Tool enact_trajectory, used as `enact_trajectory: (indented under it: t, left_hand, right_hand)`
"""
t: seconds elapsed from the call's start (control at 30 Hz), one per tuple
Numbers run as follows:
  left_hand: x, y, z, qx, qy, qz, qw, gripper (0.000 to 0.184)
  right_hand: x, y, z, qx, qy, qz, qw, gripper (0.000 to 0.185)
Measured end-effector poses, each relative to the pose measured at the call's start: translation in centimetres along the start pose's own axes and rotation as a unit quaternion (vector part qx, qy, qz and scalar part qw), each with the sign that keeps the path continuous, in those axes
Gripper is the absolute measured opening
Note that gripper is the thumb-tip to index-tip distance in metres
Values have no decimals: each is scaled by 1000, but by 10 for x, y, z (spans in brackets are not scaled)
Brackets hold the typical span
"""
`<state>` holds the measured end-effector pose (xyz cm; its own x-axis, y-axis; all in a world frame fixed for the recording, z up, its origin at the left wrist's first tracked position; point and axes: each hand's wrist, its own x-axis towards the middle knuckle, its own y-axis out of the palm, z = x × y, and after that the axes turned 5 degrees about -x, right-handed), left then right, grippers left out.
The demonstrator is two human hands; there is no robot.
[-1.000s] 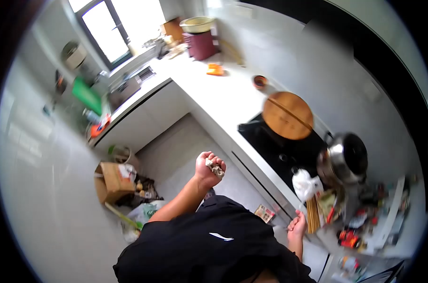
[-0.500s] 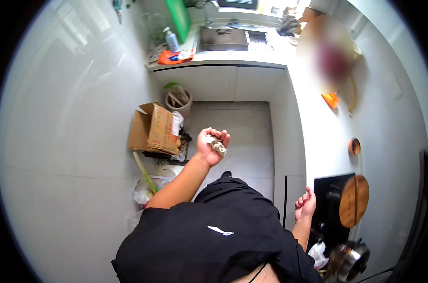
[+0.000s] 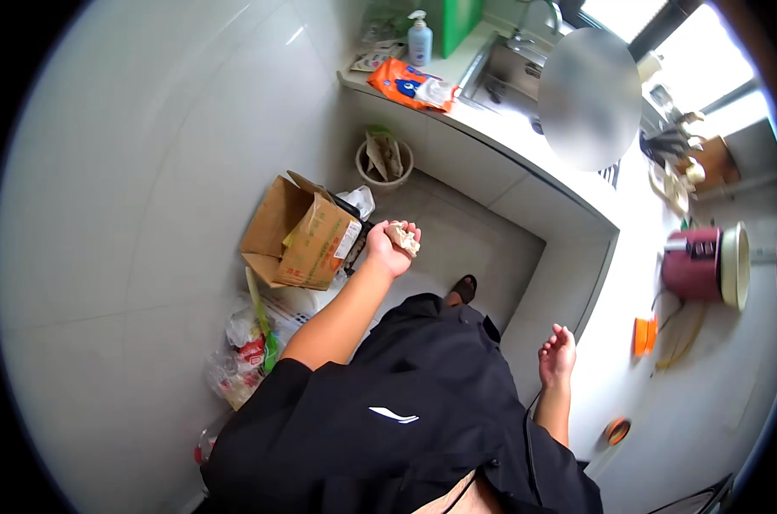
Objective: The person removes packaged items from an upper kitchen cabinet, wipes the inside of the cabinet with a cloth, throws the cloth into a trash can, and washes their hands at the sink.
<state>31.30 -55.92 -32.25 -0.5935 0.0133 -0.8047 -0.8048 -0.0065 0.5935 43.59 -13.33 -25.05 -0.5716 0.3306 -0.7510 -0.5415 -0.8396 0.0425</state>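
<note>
My left hand [image 3: 388,255] is out in front of me at waist height, palm up. Its fingers curl round a crumpled off-white wad [image 3: 403,239], whose material I cannot make out. Just left of that hand is an open cardboard box [image 3: 320,248]. Beyond it, in the corner under the counter, stands a small waste bin [image 3: 360,164] with papery scraps inside. My right hand [image 3: 557,353] is raised beside the counter edge, fingers loosely bent and apart, holding nothing.
A white counter [image 3: 615,343] runs along my right, bearing a maroon rice cooker [image 3: 693,267], an orange item [image 3: 645,336] and a tape roll [image 3: 616,431]. Ahead are a sink [image 3: 519,70], a pump bottle [image 3: 419,43] and an orange wipes packet [image 3: 397,83]. Plastic bags [image 3: 239,364] lie at left.
My view has swung to the right and I have stepped nearer the box and bin. The wad stays in my left hand. My right hand has moved past the hob, along the counter.
</note>
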Motion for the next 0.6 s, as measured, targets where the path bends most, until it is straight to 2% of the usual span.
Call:
enact_trajectory:
  t: [0.03, 0.1, 0.13, 0.23, 0.3, 0.37, 0.43, 0.5, 0.57, 0.6]
  left_hand:
    - [22, 4, -4, -12, 10, -3, 1000, 31]
    - [79, 11, -15, -28, 32, 46, 998, 37]
    - [94, 28, -16, -35, 61, 14, 997, 40]
    - [161, 47, -31, -56, 81, 33, 995, 42]
    - [190, 72, -43, -85, 106, -9, 991, 41]
    - [254, 66, -64, -62, 109, 66, 990, 42]
    - [289, 85, -79, -95, 126, 25, 987, 41]
    - [340, 93, -98, -80, 153, -57, 983, 39]
    - [377, 96, -114, -83, 187, -105, 973, 39]
    - [393, 93, -126, 9, 192, -151, 970, 40]
  right_hand:
    - [21, 24, 13, -12, 3, 9, 1000, 25]
    - [66, 74, 36, -60, 2, 164, 985, 27]
    - [75, 116, 46, -91, 26, 206, 974, 27]
    - [104, 256, 46, -182, 45, 337, 923, 27]
    - [125, 339, 38, -237, 78, 384, 889, 27]
    - [152, 413, 24, -307, 77, 367, 875, 27]
    - [174, 468, 8, -316, 84, 355, 876, 28]
    - [197, 516, -5, -328, 89, 343, 876, 29]
    - [215, 548, -22, -276, 163, 355, 878, 32]
    - [224, 565, -29, -265, 182, 350, 880, 35]
